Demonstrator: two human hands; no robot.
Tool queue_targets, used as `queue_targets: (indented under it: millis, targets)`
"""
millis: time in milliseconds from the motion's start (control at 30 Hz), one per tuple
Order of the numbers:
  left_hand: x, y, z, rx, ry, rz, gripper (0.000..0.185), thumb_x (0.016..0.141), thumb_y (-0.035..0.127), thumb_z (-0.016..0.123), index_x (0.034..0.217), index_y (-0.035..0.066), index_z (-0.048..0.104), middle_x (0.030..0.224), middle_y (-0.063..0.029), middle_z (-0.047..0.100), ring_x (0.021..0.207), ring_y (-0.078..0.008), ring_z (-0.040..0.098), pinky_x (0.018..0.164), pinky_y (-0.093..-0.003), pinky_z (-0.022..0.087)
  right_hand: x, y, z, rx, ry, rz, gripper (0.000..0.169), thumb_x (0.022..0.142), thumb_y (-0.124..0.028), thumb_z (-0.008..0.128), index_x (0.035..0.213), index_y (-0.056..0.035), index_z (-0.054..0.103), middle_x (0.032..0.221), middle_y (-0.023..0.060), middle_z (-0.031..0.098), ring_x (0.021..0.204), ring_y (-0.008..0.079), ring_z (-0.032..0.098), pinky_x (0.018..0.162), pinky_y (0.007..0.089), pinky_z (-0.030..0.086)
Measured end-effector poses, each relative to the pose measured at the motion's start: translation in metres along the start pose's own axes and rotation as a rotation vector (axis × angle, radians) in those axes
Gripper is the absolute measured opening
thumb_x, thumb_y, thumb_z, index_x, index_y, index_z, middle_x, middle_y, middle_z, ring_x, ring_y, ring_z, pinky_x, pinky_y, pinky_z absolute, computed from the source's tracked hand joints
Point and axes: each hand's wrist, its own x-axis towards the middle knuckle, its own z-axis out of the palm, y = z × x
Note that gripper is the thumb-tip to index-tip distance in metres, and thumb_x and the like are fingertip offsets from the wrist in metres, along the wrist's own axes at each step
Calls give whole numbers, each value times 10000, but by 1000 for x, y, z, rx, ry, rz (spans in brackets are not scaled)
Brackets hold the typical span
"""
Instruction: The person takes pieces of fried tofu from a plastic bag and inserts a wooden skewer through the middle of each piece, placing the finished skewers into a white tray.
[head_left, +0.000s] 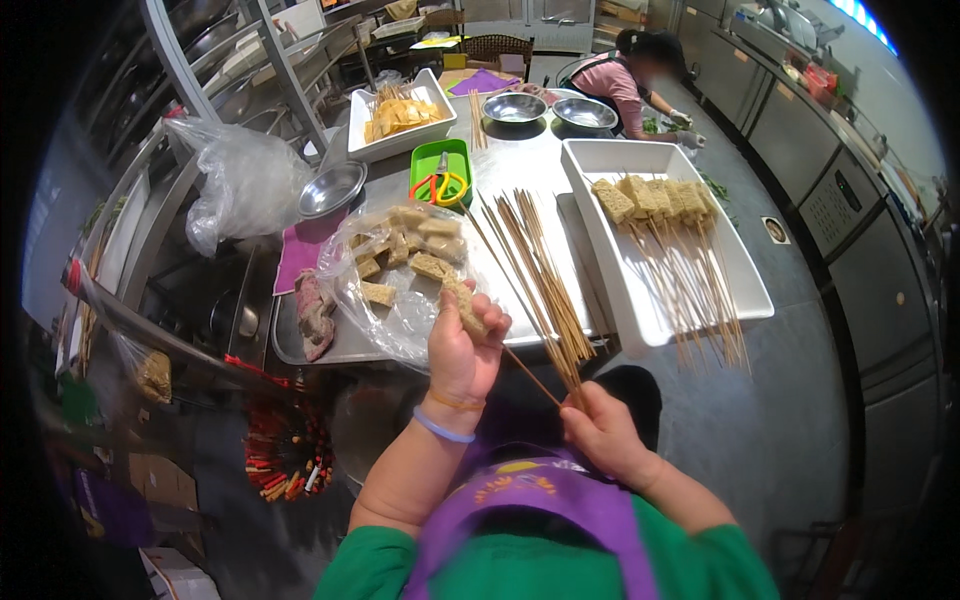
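In my left hand (466, 352) is a spongy tan block (466, 309), probably frozen tofu, held between thumb and fingers. My right hand (604, 431) grips the lower ends of several thin wooden skewers (551, 330); one slants up to the block, and whether its tip is inside is hidden by my left fingers. More skewers fan out over the table's front edge. Just beyond my left hand lies an open clear plastic bag (401, 300) with loose spongy blocks (379, 292). A white tray (637, 322) on the right holds skewered blocks (656, 199), their sticks pointing towards me.
A green tray (441, 154) holds scissors (442, 184). Farther back are steel bowls (514, 109) and a white tray (401, 142) of yellow sheets on skewers. A crumpled cloth (313, 315) lies front left, near a metal rack. A gloved co-worker (615, 86) bends over at back right.
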Motion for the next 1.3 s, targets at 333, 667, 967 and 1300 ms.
queue_targets:
  millis: [333,667,967,1300]
  targets:
    - [9,34,8,-72,-275,-98,907,910,723,305,1450,-5,286,1358,-242,487,1287,-366,469,1095,-491,363,-32,-8,-28,-132,68,-112,116,901,12,593,1016,0,606,754,62,655,624,103,635,565,238,501]
    - [12,17,-1,-66,-117,-118,798,884,688,457,1301,9,505,1251,-173,592,1209,-309,546,1030,-477,441,-25,-9,-19,-394,168,-420,156,815,24,673,966,5,639,823,137,649,720,266,670,620,303,524]
    - [48,60,-38,628,-162,271,519,1036,449,371,1271,14,531,1144,-105,622,1051,-241,594,982,-391,441,-35,-19,-54,-304,264,-402,181,848,41,608,1022,-8,607,824,122,655,733,216,676,651,309,532]
    - [80,142,-97,2785,-315,471,140,769,8,564,902,24,602,952,-212,598,939,-402,566,813,-480,480,0,-26,-193,-692,890,-334,114,885,-70,561,989,-39,594,869,195,658,808,392,634,710,446,502]
